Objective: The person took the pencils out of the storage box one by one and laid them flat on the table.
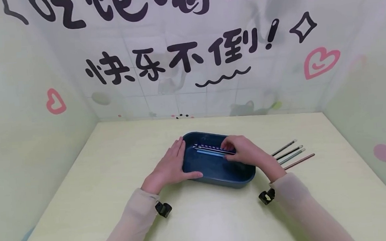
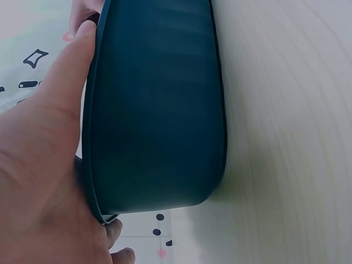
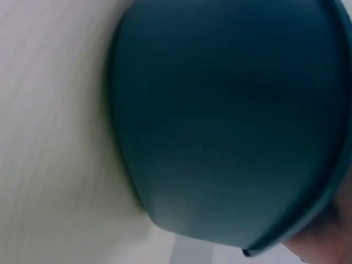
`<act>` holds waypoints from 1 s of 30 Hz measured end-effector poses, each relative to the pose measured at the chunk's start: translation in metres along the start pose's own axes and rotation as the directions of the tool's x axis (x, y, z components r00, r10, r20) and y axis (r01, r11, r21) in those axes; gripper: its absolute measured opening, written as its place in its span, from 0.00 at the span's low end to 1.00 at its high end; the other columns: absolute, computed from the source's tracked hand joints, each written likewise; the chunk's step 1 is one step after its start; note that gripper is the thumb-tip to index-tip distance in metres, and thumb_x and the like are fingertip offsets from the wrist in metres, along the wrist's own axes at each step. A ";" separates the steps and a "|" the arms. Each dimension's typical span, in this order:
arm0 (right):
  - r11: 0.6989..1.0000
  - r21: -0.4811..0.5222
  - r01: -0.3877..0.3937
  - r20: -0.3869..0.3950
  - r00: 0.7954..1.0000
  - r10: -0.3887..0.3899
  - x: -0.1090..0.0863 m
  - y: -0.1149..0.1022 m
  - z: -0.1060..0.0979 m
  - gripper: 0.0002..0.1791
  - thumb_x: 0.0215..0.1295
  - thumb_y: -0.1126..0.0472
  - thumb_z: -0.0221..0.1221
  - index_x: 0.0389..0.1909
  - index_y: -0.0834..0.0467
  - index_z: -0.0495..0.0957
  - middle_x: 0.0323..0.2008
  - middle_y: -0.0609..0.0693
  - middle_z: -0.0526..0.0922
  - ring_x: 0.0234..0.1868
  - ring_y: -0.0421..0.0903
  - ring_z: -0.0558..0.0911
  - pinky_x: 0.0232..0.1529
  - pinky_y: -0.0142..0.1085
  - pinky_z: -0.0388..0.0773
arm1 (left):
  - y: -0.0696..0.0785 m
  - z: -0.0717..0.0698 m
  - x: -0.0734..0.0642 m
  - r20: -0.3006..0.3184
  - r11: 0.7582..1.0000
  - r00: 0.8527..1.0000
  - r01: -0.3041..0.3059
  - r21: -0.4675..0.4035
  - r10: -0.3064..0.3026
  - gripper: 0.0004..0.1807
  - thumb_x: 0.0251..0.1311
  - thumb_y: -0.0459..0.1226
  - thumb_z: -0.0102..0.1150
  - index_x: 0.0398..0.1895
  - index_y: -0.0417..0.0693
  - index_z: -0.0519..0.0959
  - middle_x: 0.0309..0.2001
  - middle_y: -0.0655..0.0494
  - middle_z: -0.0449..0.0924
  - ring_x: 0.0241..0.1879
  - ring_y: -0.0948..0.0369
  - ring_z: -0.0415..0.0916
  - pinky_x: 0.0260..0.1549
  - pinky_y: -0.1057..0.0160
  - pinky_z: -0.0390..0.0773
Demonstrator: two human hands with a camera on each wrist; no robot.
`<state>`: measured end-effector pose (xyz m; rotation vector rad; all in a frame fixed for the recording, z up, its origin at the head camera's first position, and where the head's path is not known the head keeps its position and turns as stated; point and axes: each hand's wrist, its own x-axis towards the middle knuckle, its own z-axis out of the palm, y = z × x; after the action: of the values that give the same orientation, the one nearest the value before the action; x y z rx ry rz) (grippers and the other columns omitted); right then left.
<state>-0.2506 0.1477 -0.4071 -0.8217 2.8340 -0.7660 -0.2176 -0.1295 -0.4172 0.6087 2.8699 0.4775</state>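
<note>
while the left grip (image 1: 169, 166) spreads along the left end and near rim of the navy tray (image 1: 213, 168), slack pressure could let it slide. inside, pencils (image 1: 211, 151) lie toward its far side, tips seemingly leftward, long axis crosswise, left ends slightly farther off. the right grip (image 1: 244, 150) pinches them rightward; uneven release might scatter them. loose pencils (image 1: 292, 157) lie rightmost on the counter (image 1: 213, 225).

Table (image 1: 200, 228): pale, wood-grained top. Far wall (image 1: 124, 103): white, two rows of black Chinese lettering (image 1: 186, 59), upper row cut off; black wavy line (image 1: 223, 78) beneath; black four-pointed star outline (image 1: 303, 27) and smiling pink heart (image 1: 321, 63) toward the right. Left wall (image 1: 16, 147): plain pink heart (image 1: 55, 102). Right wall (image 1: 375, 85): purple spot (image 1: 383, 152).
</note>
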 end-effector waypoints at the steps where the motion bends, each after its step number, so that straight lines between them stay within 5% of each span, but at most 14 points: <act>1: 1.000 0.002 -0.002 0.001 1.000 0.002 0.001 0.000 0.002 0.15 0.60 0.60 0.69 0.46 0.61 0.81 0.41 0.53 0.85 0.42 0.46 0.82 0.48 0.42 0.84 | 0.000 0.001 0.000 0.001 1.000 1.000 0.000 -0.001 0.000 0.70 0.50 0.71 0.61 0.79 0.36 0.40 0.82 0.44 0.32 0.81 0.47 0.34 0.79 0.48 0.46; 10: 0.999 0.042 0.015 -0.031 0.999 -0.014 0.006 0.004 0.019 0.15 0.59 0.61 0.69 0.45 0.61 0.81 0.41 0.53 0.85 0.41 0.46 0.83 0.48 0.43 0.84 | 0.002 0.004 -0.004 0.001 1.000 1.000 0.005 -0.018 -0.005 0.70 0.49 0.71 0.62 0.80 0.37 0.41 0.82 0.44 0.33 0.81 0.47 0.34 0.79 0.47 0.47; 18: 1.000 0.027 -0.008 0.036 0.999 0.007 0.011 0.001 0.027 0.16 0.61 0.63 0.69 0.48 0.62 0.81 0.44 0.54 0.85 0.43 0.47 0.83 0.51 0.43 0.83 | 0.001 0.008 -0.009 0.007 1.000 1.000 0.011 -0.026 -0.011 0.69 0.49 0.71 0.62 0.80 0.37 0.41 0.82 0.45 0.32 0.81 0.48 0.34 0.79 0.47 0.46; 30: 0.987 -0.152 -0.049 0.110 0.992 0.066 0.025 -0.007 0.033 0.12 0.63 0.65 0.66 0.47 0.60 0.81 0.42 0.52 0.83 0.40 0.44 0.79 0.49 0.41 0.83 | 0.001 0.000 -0.007 -0.013 1.000 1.000 0.015 -0.026 -0.016 0.69 0.50 0.70 0.63 0.80 0.38 0.41 0.82 0.46 0.32 0.81 0.49 0.34 0.79 0.48 0.46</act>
<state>-0.2614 0.1149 -0.4307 -0.7717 2.8243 -0.4877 -0.2109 -0.1312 -0.4161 0.5810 2.8743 0.5170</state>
